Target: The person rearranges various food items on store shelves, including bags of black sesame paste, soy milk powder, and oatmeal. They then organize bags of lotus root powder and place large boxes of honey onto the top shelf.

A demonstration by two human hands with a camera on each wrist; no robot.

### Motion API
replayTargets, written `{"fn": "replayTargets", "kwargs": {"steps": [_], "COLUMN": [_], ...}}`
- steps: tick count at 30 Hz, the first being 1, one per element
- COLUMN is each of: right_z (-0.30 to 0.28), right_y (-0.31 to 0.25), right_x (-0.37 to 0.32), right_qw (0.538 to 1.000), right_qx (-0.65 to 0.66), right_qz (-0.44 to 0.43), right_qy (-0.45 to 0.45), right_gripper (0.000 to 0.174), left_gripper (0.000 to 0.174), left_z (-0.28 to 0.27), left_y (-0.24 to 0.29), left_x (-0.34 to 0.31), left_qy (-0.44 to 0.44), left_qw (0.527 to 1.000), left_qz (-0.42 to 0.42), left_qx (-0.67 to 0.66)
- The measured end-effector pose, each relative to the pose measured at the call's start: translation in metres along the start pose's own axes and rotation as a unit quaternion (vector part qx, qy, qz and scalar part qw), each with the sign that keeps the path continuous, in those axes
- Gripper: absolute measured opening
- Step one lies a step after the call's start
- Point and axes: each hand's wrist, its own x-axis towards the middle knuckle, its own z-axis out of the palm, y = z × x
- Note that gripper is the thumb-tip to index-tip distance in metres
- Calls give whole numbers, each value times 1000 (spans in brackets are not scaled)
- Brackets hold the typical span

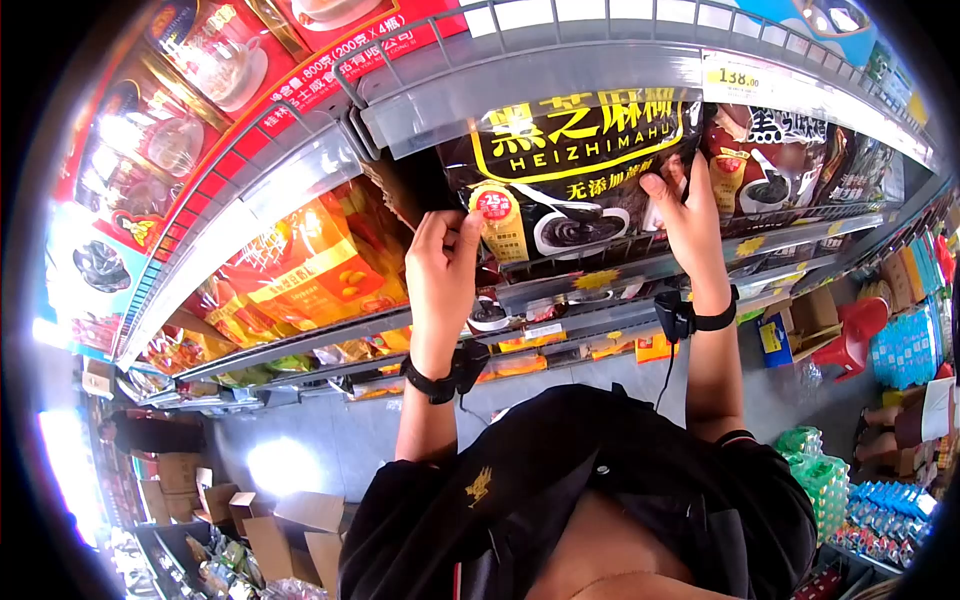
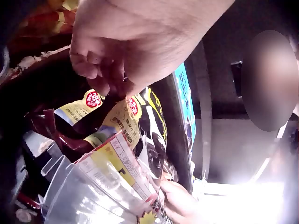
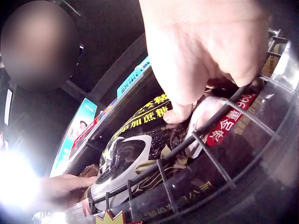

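A: Where is the black sesame bag?
B: Between the two hands, upright in the shelf bay with its printed face outward.

A: And the grip?
B: The right hand holds the right edge, thumb flat on the front and fingers going over behind. The left hand has its fingers curled at the opposite edge and seems to pinch it; its fingertips are partly hidden.

A: Why both edges?
B: My guess: the bag looks broad and soft, so a hold on each side keeps it from sagging or twisting.

A: What's in the way?
B: The wire fence crosses in front of the bag, just below the right thumb, probably there to stop bags sliding out. Above both hands, the upper shelf edge hangs close over the bag's top.

A: And to the sides?
B: Orange bags lean left of the left hand, past a dark gap. Another dark bag stands just right of the right hand.
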Motion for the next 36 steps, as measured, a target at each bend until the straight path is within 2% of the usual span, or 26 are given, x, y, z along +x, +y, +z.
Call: {"fn": "replayTargets", "kwargs": {"steps": [2, 5, 6, 10, 12, 16, 22, 25, 26, 27, 28, 29, 31, 33, 34, 36], "right_z": [0, 0, 1, 2, 2, 4, 3, 5, 3, 1, 2, -5, -18, -35, -55, -118], "right_y": [-1, -5, 0, 0, -3, -2, 7, 0, 0, 0, -10, 1, -34, -82, -101, -110], "right_x": [0, -1, 0, 1, 0, 1, 3, 1, 1, 2, -7, -10, -35, -62, -72, -118], "right_qw": [1000, 1000, 1000, 999, 999, 999, 999, 998, 999, 999, 998, 986, 990, 986, 973, 954], "right_qx": [0, -1, -6, 25, 45, 21, 25, 51, 24, -7, -26, -128, -65, -26, -83, 179], "right_qz": [-1, 16, -14, -17, -5, -36, -45, -34, -42, -51, -41, -98, -111, -140, -209, -236], "right_qy": [-2, -20, -17, -14, -12, 8, 5, 6, 1, -3, 27, 47, 57, 82, 55, -43], "right_gripper": [54, 58, 59, 55, 54, 50, 52, 52, 55, 58, 69, 79, 75, 63, 58, 48], "left_gripper": [30, 34, 27, 17, 18, 19, 19, 21, 21, 20, 18, 16, 18, 28, 37, 41], "left_z": [-4, -14, -14, 0, 4, 5, 6, 5, 4, 1, -6, -16, -46, -67, -84, -96], "left_y": [4, -2, -5, 1, 2, 9, 4, 0, 6, 4, 7, 17, 53, 80, 76, 80], "left_x": [-4, -6, -7, -12, -14, -13, -16, -15, -17, -16, -18, -21, -32, -55, -67, -82], "left_qy": [-15, -11, 2, 0, -4, -1, -10, -22, -18, -8, -7, -7, -21, 20, -29, -84], "left_qw": [992, 985, 983, 987, 990, 988, 983, 991, 988, 997, 998, 999, 995, 975, 942, 836], "left_qz": [-70, -90, -92, -89, -88, -89, -90, -69, -76, -43, -22, -1, 72, 133, 205, 277], "left_qx": [-108, -144, -157, -134, -114, -126, -157, -109, -132, -56, -51, -47, -65, -180, -266, -466]}}
